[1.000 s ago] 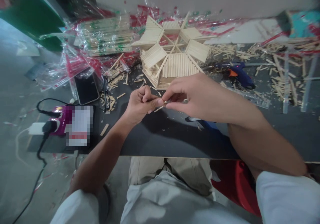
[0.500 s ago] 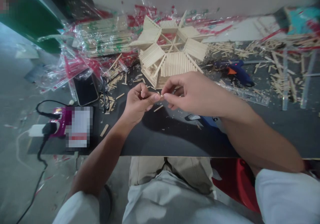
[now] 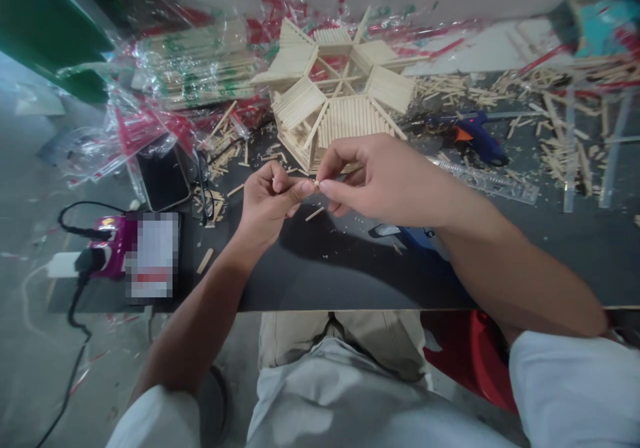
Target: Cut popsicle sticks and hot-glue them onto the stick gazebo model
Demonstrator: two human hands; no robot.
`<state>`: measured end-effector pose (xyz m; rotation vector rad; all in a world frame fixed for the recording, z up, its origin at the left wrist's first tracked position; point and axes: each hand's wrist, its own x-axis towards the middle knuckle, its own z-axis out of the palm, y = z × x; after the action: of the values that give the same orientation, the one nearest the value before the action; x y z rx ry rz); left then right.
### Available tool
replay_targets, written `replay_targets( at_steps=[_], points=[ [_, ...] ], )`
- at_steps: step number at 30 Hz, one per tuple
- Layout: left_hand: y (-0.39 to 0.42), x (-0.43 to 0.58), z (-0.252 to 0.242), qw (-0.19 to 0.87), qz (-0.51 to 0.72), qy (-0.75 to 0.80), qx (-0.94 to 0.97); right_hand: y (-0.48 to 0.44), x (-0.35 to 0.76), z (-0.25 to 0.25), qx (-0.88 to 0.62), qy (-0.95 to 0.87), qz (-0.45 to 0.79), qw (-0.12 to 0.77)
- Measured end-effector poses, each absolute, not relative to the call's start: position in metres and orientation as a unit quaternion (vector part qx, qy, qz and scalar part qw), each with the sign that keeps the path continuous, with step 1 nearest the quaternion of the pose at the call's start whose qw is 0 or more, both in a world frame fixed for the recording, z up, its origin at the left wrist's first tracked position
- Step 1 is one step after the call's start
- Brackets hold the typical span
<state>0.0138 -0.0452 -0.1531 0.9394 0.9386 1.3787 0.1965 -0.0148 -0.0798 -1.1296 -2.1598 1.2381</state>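
My left hand (image 3: 273, 201) and my right hand (image 3: 367, 180) meet fingertip to fingertip above the dark table. Between their pinched thumbs and fingers is a tiny pale wooden stick piece (image 3: 317, 183), mostly covered by the fingertips. Just behind the hands stands a star-shaped model built of wooden sticks (image 3: 357, 125), with slatted panels around an open centre. Under the fingers a short loose stick (image 3: 315, 213) lies on the table. A blue-handled utility knife (image 3: 417, 236) rests below my right wrist, partly hidden by the forearm.
On the right are a blue glue gun (image 3: 480, 138), a clear ruler (image 3: 500, 183) and scattered stick offcuts (image 3: 570, 148). On the left lie a dark phone (image 3: 161, 176), glasses (image 3: 207, 188), a purple power strip (image 3: 110, 247) and a lit phone (image 3: 151, 255). Plastic-wrapped sticks (image 3: 195, 65) sit behind.
The view has shifted slightly, so most things sit a little further left and higher. Both hands keep the same pinch on the small stick piece.
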Motion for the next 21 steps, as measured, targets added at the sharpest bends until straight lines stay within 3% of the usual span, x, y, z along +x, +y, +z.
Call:
replay_targets(
  at_steps=[15,21],
  points=[
    [-0.044,0.014,-0.154,0.567,0.602,0.399,0.396,-0.025,0.184,-0.082,-0.448,-0.792,0.328,0.254],
    [-0.044,0.014,-0.154,0.583,0.594,0.397,0.387,-0.027,0.184,-0.084,-0.445,-0.817,0.280,0.237]
  ],
)
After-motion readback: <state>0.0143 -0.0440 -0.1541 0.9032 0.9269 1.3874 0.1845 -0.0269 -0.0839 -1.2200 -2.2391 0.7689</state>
